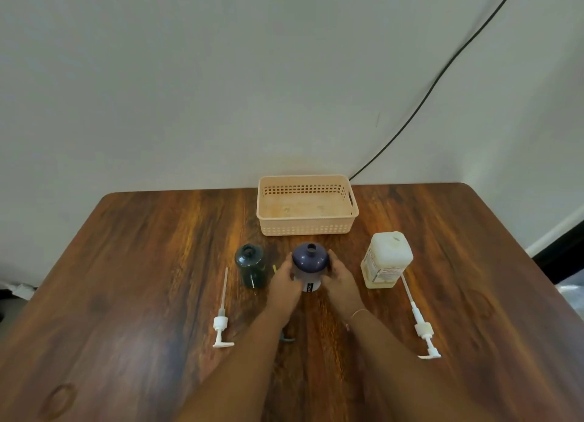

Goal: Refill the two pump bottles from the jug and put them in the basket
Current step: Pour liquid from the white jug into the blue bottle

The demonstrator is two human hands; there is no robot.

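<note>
— As the left hand and right hand are curling round the purple bottle, gripping its sides, where is it standing?
— It is standing uncapped, just in front of the basket.

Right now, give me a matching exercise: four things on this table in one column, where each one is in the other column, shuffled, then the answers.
1. purple bottle
2. dark green bottle
3. basket
4. jug

A. at the far edge of the table
B. gripped between the left hand and right hand
C. upright, right of both hands
D. upright, left of both hands, neck open

Pairs: 1-B, 2-D, 3-A, 4-C.
</note>
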